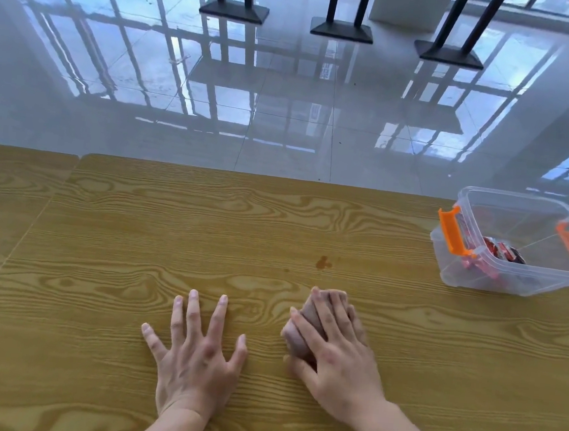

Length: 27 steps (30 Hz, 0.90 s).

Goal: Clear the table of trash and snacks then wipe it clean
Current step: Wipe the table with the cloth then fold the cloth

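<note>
My right hand (336, 354) presses a crumpled pinkish cloth (297, 333) flat against the wooden table (136, 236), fingers laid over it; most of the cloth is hidden under the hand. My left hand (195, 355) lies flat on the table beside it, fingers spread, holding nothing. A small brown stain (322, 262) marks the tabletop just beyond the cloth. At the right edge stands a clear plastic box (477, 277) with orange latches, holding red snack packets (500, 254).
A second table top (6, 191) adjoins on the left with a seam between. Beyond the far edge is a glossy tiled floor (285, 112) with black table bases (342, 31) standing on it.
</note>
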Motion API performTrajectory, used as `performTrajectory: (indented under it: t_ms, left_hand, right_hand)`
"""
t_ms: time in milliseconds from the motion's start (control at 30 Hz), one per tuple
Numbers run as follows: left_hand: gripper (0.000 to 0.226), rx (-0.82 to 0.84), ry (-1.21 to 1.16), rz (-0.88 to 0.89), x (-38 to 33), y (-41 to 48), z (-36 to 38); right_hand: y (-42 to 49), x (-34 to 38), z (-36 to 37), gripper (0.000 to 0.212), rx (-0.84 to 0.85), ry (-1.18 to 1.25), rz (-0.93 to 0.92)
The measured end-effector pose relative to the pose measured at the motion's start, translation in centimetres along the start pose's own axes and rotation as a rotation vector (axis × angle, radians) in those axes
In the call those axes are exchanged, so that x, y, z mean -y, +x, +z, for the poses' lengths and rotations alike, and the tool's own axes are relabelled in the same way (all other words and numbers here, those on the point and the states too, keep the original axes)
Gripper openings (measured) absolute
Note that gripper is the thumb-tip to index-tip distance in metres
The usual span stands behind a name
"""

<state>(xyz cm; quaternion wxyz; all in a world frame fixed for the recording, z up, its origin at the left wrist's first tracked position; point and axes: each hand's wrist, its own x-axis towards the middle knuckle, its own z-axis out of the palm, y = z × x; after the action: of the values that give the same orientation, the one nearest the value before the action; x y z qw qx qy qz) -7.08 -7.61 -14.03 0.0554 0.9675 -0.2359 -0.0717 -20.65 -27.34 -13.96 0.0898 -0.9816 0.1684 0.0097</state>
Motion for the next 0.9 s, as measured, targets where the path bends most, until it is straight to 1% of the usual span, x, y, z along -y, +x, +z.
performTrajectory:
  t_ms: [33, 67, 100, 133, 200, 233, 267, 300, 333, 433, 500, 533, 567, 600, 667, 733, 767, 800, 833, 900]
  left_hand:
    - [0.074, 0.003, 0.003, -0.002, 0.0, 0.0, 0.0]
    - [0.074, 0.010, 0.006, -0.004, 0.0, 0.0, 0.1]
    - [0.074, 0.014, 0.006, -0.003, 0.0, 0.0, 0.1]
    - [0.074, 0.016, 0.004, -0.001, 0.1, 0.0, 0.1]
    - [0.073, 0.011, 0.005, 0.003, 0.0, 0.2, 0.1]
    - [0.073, 0.009, 0.007, 0.002, 0.0, 0.2, 0.2]
    - [0.073, 0.016, 0.010, 0.003, 0.1, 0.1, 0.2]
    - [0.073, 0.022, 0.009, 0.005, 0.1, 0.0, 0.1]
    - [0.073, 0.021, 0.008, 0.005, 0.1, 0.1, 0.1]
    - [0.073, 0.018, 0.008, -0.007, 0.0, 0.1, 0.0]
    - [0.073, 0.023, 0.002, 0.005, 0.0, 0.1, 0.0]
    - [0.074, 0.021, 0.006, 0.008, 0.1, 0.1, 0.1]
    - [0.073, 0.018, 0.008, 0.007, 0.2, 0.1, 0.2]
    - [0.073, 0.015, 0.006, 0.008, 0.3, 0.1, 0.2]
    - [0.073, 0.010, -0.002, 0.012, 0.2, 0.1, 0.1]
    - [0.073, 0.010, 0.004, 0.011, 0.2, 0.1, 0.1]
    - [0.072, 0.009, 0.002, 0.010, 0.2, 0.0, 0.0]
    - [0.072, 0.006, 0.001, 0.006, 0.3, 0.0, 0.0]
    - [0.071, 0.007, 0.007, 0.000, 0.4, 0.0, -0.1]
    - [0.067, 0.012, 0.010, -0.006, 0.3, 0.0, -0.2]
  right_hand:
    - [-0.2, -0.4, 0.1, 0.069, 0.027, -0.021, -0.039]
    - [0.6, -1.8, 0.0, 0.067, 0.024, -0.039, -0.034]
    - [2.0, -3.3, -0.4, 0.065, 0.000, -0.066, 0.024]
    - [4.0, -4.8, -1.1, 0.063, -0.004, -0.081, 0.138]
    - [8.6, -6.8, -3.2, 0.063, 0.028, -0.015, 0.423]
    - [10.3, -7.0, -3.8, 0.065, 0.049, 0.013, 0.508]
    - [11.0, -6.4, -4.0, 0.066, 0.068, 0.019, 0.522]
    - [10.7, -5.2, -3.6, 0.067, 0.082, 0.014, 0.472]
    - [9.4, -3.6, -3.0, 0.069, 0.084, -0.002, 0.374]
    - [1.6, 0.5, -0.2, 0.069, 0.004, -0.028, 0.059]
    - [-1.7, -0.2, 0.4, 0.067, 0.027, -0.048, -0.080]
    - [-1.6, -1.6, 0.2, 0.066, 0.042, -0.065, -0.106]
    - [-0.8, -3.4, -0.3, 0.064, 0.035, -0.087, -0.066]
    - [0.7, -5.0, -1.1, 0.063, 0.028, -0.088, 0.026]
    - [5.2, -7.0, -2.8, 0.064, 0.026, -0.038, 0.296]
    - [9.7, -6.8, -3.5, 0.065, 0.036, 0.017, 0.494]
    - [11.3, -5.8, -3.6, 0.065, 0.053, 0.038, 0.522]
    - [12.4, -4.1, -3.4, 0.065, 0.076, 0.040, 0.483]
    - [12.7, -2.2, -2.9, 0.065, 0.089, 0.019, 0.378]
    - [10.4, 1.6, -1.2, 0.065, 0.090, -0.033, 0.058]
